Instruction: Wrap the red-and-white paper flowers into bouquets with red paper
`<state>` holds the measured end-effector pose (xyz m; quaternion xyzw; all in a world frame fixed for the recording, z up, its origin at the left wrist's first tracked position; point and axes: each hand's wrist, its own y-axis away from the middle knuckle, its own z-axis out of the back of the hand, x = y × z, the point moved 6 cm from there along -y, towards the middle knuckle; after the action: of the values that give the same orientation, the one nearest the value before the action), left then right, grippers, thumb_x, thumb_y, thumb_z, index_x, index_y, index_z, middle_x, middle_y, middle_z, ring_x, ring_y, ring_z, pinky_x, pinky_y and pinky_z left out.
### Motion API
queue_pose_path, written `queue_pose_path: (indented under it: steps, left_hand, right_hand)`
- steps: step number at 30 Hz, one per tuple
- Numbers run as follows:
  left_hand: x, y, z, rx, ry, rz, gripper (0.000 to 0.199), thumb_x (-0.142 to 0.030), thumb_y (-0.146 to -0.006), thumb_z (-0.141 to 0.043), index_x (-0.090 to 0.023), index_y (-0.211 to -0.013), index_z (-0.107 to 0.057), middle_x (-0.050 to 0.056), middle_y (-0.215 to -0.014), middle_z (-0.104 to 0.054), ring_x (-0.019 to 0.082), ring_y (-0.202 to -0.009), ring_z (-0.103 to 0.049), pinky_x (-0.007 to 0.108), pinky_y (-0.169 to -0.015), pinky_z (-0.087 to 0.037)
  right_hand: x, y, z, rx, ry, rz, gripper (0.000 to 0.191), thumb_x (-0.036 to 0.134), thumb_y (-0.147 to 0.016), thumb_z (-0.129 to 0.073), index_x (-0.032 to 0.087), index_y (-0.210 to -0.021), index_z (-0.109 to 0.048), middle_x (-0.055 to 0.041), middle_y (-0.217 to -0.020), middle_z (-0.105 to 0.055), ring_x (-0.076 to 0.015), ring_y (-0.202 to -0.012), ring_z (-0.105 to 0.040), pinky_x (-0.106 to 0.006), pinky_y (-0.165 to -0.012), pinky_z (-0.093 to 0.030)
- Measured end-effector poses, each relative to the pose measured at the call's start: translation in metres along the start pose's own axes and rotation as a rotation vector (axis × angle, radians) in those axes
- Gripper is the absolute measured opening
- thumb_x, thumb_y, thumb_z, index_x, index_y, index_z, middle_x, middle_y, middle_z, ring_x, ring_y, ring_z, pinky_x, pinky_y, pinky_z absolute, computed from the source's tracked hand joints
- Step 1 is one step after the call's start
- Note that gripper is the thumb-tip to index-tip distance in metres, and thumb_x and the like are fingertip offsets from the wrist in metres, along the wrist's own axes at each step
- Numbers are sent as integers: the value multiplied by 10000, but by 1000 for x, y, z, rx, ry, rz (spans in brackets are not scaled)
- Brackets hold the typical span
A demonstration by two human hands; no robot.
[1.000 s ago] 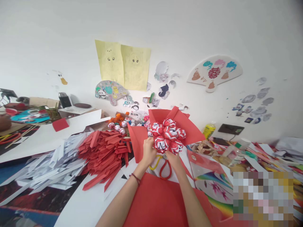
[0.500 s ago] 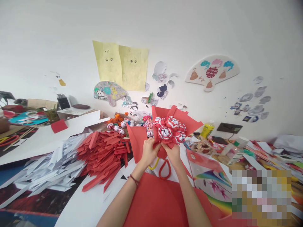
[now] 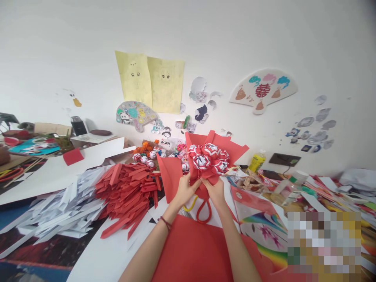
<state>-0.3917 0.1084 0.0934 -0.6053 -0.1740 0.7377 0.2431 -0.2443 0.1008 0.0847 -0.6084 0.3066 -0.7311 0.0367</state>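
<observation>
Red-and-white paper flowers (image 3: 210, 156) are bunched together inside a red paper wrapper (image 3: 232, 145), forming a bouquet. My left hand (image 3: 187, 189) grips the lower left of the wrapper, and my right hand (image 3: 215, 190) grips its lower right. Both thumbs press on the front of the gathered paper, close together; the other fingers are mostly hidden behind it. Just below my hands lies a pair of scissors (image 3: 204, 213) with red and yellow handle loops, its blades out of sight. A large red paper sheet (image 3: 190, 250) spreads beneath my forearms.
Left of me are piles of folded red paper strips (image 3: 129, 192) and white paper strips (image 3: 64, 211). A yellow-labelled bottle (image 3: 257, 161) and a dark tablet-like device (image 3: 284, 159) stand by the wall. A rainbow-patterned folder (image 3: 264, 227) lies to the right, beside heaped paper scraps.
The bouquet has shifted slightly left and tipped a little forward in my hands. Both hands keep hold at its base, with the thumbs still pressing the paper.
</observation>
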Motion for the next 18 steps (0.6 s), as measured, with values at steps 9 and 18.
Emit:
queue_pose_path:
  steps: [9, 18]
  left_hand:
    - [-1, 1, -5, 68, 130, 29, 305, -410, -850, -531, -126, -815, -639, 29, -782, -674, 141, -691, -578, 225, -633, -457]
    - [10, -2, -2, -127, 142, 71, 275, -367, -844, -547, -108, -860, -639, 57, -809, -689, 158, -736, -601, 241, -653, -468]
  right_hand:
    - [4, 0, 0, 31, -10, -6, 350, 432, -656, -747, 151, -840, -649, -113, -878, -707, -264, -848, -657, -416, -774, -524]
    - [37, 17, 16, -370, 319, 223, 716, 504, -624, -760, 142, -1150, -435, -113, -969, -594, -208, -773, -569, -339, -697, -468]
